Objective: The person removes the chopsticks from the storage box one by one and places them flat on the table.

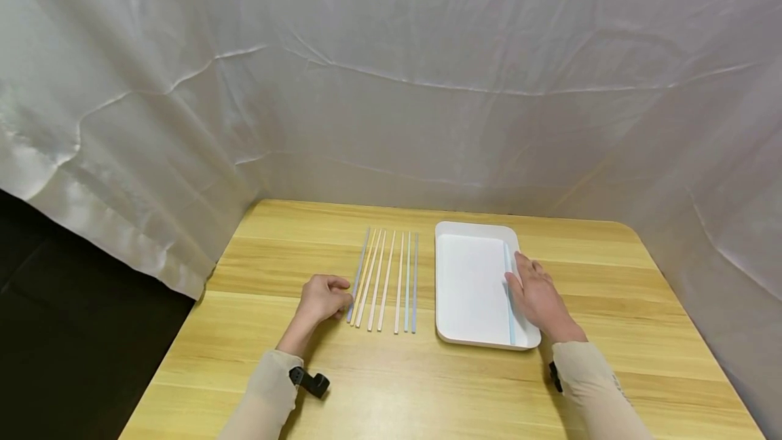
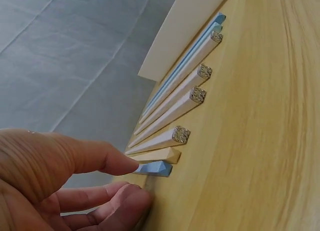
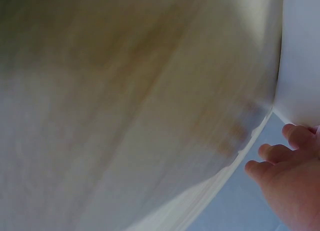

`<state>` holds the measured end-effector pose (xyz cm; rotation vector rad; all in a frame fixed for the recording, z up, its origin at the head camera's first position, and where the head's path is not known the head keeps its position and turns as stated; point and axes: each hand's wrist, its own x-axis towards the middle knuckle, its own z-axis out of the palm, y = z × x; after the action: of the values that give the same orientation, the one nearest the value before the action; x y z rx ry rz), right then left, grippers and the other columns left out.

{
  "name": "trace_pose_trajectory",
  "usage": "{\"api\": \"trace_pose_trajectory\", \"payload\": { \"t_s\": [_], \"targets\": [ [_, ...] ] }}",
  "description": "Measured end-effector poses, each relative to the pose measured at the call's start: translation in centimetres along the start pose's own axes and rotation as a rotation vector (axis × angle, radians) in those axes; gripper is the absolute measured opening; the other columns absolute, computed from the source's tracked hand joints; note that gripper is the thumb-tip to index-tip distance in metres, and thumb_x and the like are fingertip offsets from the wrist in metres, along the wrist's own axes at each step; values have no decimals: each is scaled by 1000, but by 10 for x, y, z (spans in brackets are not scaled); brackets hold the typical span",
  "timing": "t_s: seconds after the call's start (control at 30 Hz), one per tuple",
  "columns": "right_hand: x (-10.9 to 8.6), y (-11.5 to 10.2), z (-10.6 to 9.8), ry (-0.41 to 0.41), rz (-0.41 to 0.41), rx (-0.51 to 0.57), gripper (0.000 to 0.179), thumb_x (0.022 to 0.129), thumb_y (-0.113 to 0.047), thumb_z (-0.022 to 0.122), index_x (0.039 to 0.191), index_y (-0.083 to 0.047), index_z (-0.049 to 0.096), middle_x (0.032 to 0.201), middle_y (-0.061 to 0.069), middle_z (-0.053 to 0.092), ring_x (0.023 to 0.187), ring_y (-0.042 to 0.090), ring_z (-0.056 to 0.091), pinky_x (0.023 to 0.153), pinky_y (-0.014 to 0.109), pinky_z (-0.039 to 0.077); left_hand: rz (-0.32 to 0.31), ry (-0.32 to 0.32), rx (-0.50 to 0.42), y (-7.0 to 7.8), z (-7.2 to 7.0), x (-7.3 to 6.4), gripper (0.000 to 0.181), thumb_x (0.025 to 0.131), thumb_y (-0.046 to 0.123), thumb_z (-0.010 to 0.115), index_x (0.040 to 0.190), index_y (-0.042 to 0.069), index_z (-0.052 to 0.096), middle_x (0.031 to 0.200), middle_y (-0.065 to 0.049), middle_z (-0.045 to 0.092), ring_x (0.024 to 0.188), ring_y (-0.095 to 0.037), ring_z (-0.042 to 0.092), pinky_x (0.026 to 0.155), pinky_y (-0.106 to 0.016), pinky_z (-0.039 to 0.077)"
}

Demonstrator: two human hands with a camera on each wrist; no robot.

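Several chopsticks lie side by side on the table, the leftmost a greyish-blue chopstick (image 1: 360, 267) beside a yellow chopstick (image 2: 167, 155). My left hand (image 1: 324, 299) is at the near part of the blue one. In the left wrist view a fingertip meets its side, while the other digits stay apart below. A white tray (image 1: 470, 290) stands to the right, with a light blue chopstick (image 1: 510, 321) lying along its right side. Over the tray's right rim rests my right hand (image 1: 540, 297), fingers extended, thumb inside by the light blue chopstick.
Pale pink chopsticks (image 1: 387, 280) fill the row's middle; a light blue chopstick (image 1: 408, 284) and a blue chopstick (image 1: 415, 284) end it nearest the tray. Pale curtains (image 1: 391, 121) hang behind the wooden table (image 1: 397, 392). Each wrist wears a black strap.
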<state>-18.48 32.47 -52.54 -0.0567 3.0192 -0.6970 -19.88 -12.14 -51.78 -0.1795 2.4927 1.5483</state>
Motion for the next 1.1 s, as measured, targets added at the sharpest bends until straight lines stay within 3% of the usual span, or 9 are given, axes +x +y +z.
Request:
{"api": "trace_pose_trajectory", "payload": {
  "t_s": [0.3,0.5,0.73,1.1],
  "targets": [
    [-2,-2,0,-4,7,-2,74,115,-46,30,166,5,14,171,31,19,155,59,15,130,71,13,7,0,-21,2,1,0,29,83,-4,71,112,-3,75,74,-5,69,56,-17,68,51,-26,60],
    [-2,-3,0,10,-5,-2,73,115,-45,30,165,6,15,170,31,20,155,60,16,129,72,14,31,3,-36,11,4,1,26,88,0,74,113,-3,76,81,-8,75,63,-21,73,57,-32,67],
    [-1,-1,-1,-1,-5,-2,73,115,-45,29,165,6,14,171,30,19,155,59,15,129,72,13,66,-162,-223,31,15,4,34,91,-1,73,125,-9,69,96,-24,76,73,-28,77,68,-40,70],
    [-2,-3,-1,9,-12,-1,73,115,-45,30,165,7,16,171,31,20,155,60,16,129,72,14,117,-312,-292,65,47,3,37,95,3,72,131,-6,67,110,-30,74,92,-42,78,81,-49,69]
  ]
}}
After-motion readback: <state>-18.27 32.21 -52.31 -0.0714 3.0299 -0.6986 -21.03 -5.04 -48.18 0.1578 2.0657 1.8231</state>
